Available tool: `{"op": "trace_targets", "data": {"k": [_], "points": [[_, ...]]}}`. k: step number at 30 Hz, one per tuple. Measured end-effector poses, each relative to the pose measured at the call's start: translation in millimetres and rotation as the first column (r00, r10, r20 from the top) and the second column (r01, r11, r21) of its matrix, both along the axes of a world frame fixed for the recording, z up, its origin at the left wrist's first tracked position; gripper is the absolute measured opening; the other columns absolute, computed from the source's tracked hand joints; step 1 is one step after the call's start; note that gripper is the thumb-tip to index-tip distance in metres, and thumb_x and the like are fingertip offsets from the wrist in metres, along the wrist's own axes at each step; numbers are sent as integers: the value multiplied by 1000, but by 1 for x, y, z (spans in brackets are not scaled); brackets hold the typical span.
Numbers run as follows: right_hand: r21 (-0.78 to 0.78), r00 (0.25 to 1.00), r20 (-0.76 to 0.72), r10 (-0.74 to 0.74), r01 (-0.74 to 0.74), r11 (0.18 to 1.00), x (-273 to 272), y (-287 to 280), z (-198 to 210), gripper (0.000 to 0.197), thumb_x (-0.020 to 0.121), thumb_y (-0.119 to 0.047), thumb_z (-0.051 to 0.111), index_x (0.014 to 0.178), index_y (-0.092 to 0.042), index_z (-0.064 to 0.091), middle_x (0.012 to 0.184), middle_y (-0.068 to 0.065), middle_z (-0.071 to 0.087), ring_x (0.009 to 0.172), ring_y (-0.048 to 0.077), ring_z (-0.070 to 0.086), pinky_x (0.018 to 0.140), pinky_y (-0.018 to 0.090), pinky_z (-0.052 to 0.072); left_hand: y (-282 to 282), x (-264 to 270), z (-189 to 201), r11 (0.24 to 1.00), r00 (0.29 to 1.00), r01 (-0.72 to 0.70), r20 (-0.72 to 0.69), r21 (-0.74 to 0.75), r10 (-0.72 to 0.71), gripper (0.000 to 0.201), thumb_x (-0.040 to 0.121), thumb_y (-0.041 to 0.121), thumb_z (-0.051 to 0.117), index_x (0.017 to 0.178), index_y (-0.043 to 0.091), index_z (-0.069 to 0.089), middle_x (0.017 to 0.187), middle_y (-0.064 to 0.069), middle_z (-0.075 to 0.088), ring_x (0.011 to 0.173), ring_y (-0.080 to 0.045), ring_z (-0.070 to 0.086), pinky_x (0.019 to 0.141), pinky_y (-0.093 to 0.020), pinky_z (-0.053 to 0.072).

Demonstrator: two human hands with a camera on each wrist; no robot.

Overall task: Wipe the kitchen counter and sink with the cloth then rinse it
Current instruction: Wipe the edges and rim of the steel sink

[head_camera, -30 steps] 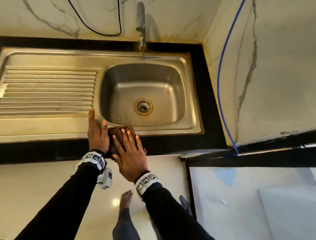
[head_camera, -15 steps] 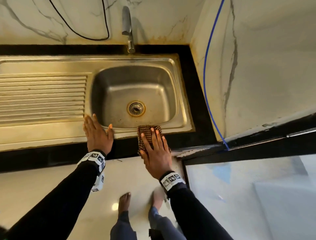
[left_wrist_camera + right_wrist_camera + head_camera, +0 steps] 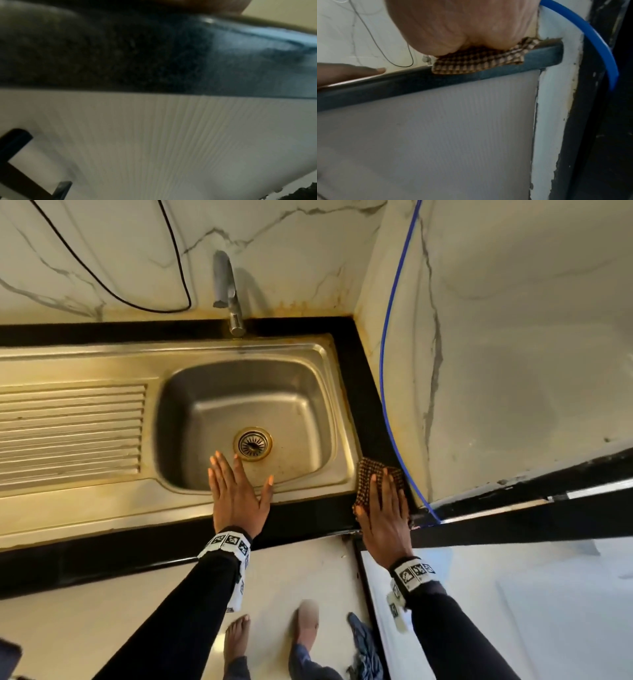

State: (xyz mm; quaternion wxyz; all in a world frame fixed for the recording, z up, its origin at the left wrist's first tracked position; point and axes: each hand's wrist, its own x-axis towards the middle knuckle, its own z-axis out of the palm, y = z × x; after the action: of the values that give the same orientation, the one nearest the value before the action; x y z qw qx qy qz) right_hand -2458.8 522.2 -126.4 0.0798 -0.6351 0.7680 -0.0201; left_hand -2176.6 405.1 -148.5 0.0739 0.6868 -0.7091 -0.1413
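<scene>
cloth (image 3: pixel 368 474): mostly under right hand (image 3: pixel 383 511) | left-wrist view: blurred

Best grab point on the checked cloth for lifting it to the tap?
Probably the near-left edge of the cloth, where it drapes over the black counter lip, pinched from the front. The right hand presses the middle flat, and the blue tube crowds the right side.

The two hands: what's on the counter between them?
In the head view, only bare black counter edge and the sink's steel rim lie between the left hand and the right hand pressing the checked cloth.
</scene>
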Motion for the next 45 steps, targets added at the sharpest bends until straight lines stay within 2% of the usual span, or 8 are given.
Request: {"op": "trace_targets", "data": {"k": [5, 9, 14, 19, 23, 28, 35, 45], "points": [[66, 1000, 3, 24, -25, 998, -42, -74, -7, 76, 99, -63, -2, 162, -21, -2, 169, 13, 0, 156, 31, 5, 123, 52, 20, -1, -2, -1, 1000, 1000, -21, 16, -16, 21, 95, 99, 73, 18, 161, 1, 16, 169, -29, 0, 159, -37, -5, 130, -50, 5], [69, 999, -18, 35, -34, 997, -42, -141, -5, 75, 100, -57, 12, 161, -14, 11, 168, 19, 8, 156, 33, 8, 124, 40, -9, -6, -1, -3, 999, 1000, -30, 8, -28, 30, 95, 99, 72, 25, 161, 1, 16, 169, -28, -1, 159, -36, -6, 130, -50, 4], [105, 998, -37, 57, -53, 993, -38, -23, -13, 68, 105, -53, 4, 162, -17, 7, 169, 16, -2, 156, 33, -5, 124, 53, 16, -4, 0, -3, 999, 1000, -27, -4, -23, 27, 96, 99, 74, 25, 161, 1, 16, 169, -28, -1, 159, -36, -7, 129, -52, 6], [95, 998, 56, 16, -21, 995, -32, 9, -6, 70, 104, -58, 11, 162, -21, 1, 169, 14, 1, 157, 30, -1, 126, 51, 11, -3, -2, 0, 999, 999, -36, 12, -10, 36, 96, 100, 74, 22, 162, 2, 14, 169, -27, -3, 159, -35, -7, 129, -52, 7], [243, 999, -47, -4, 15, 970, -34, -37, -14, 75, 100, -60, -4, 162, -20, 8, 169, 16, -5, 155, 37, -5, 124, 58, 10, -2, -4, 3, 999, 998, -41, 39, 3, 41, 96, 99, 75, 20, 162, 2, 13, 169, -27, -2, 159, -36, -7, 129, -53, 5], [173, 982, 67, -177, 163, 971, -12, -136, 9, 75, 103, -56, 29, 161, -22, -5, 169, 13, -6, 155, 33, -3, 123, 50, 0, -2, -3, 0, 999, 998, -28, 63, 21, 26, 97, 98, 77, 18, 163, 5, 11, 169, -26, -2, 159, -36, -9, 129, -53, 3], [187, 991, 43, -123, 113, 976, -29, -265, 3, 73, 104, -56, 27, 161, -27, -8, 169, 14, -9, 156, 31, -8, 124, 53, -1, -7, -2, -3, 999, 998, -36, 58, 11, 35, 97, 98, 76, 23, 163, 5, 13, 169, -26, -3, 159, -36, -9, 129, -52, 2], [128, 1000, -17, 24, -21, 992, 1, -65, -7, 62, 102, -53, 21, 161, -38, 8, 169, 13, 1, 156, 31, 4, 120, 60, 14, -1, -2, 1, 999, 998, -10, 57, 41, 8, 88, 100, 70, 19, 162, 8, 18, 169, -26, 3, 159, -37, -4, 129, -52, 1]]}}
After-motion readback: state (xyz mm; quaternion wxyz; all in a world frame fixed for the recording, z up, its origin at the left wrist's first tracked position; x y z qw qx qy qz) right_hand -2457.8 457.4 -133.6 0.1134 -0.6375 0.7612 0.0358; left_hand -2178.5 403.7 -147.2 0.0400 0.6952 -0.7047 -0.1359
